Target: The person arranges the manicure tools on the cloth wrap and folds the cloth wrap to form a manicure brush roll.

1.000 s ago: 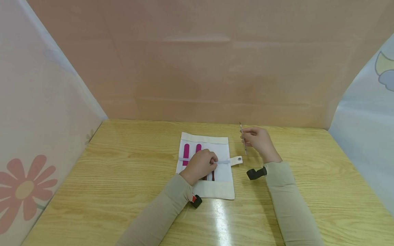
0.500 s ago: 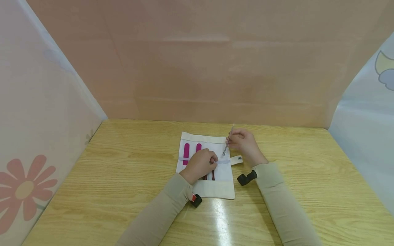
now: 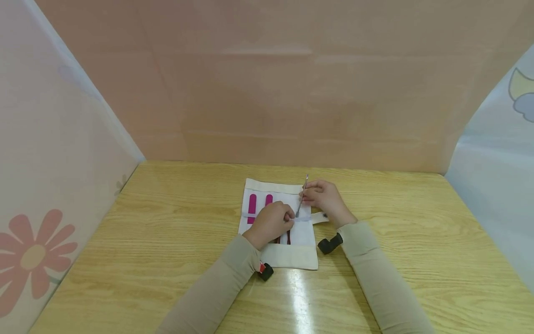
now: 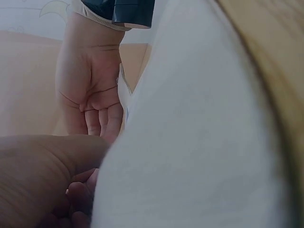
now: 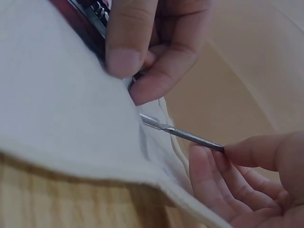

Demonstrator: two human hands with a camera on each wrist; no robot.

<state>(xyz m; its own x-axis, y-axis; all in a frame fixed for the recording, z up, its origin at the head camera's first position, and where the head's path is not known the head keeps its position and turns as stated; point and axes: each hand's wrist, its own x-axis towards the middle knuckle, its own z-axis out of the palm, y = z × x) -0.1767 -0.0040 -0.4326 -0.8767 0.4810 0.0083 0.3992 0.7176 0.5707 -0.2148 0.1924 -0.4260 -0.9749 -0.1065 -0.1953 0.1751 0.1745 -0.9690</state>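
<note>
A white fabric tool pouch (image 3: 292, 256) lies unfolded on the table. My left hand (image 3: 272, 223) rests over its middle, and its thumb and forefinger pinch the pale elastic band (image 3: 304, 220). Between thumb and fingers, my right hand (image 3: 327, 199) holds a slim metal cuticle pusher (image 5: 197, 138), slanted with its scoop-shaped end down at the band beside the left fingertips. How far that tip goes under the band is hard to see. Magenta strips (image 3: 252, 208) sit under the band at the left. Dark red tools (image 3: 289, 237) show below the left hand, partly hidden.
A strap with a snap (image 3: 319, 217) sticks out from the pouch's right side. The wooden table (image 3: 175, 222) extends around the pouch. A plain backdrop (image 3: 267, 93) stands behind it, with printed panels at both sides.
My right hand has moved left and slightly down from beside the pouch, bringing the cuticle pusher over to the elastic band. The left hand has stayed in place.
</note>
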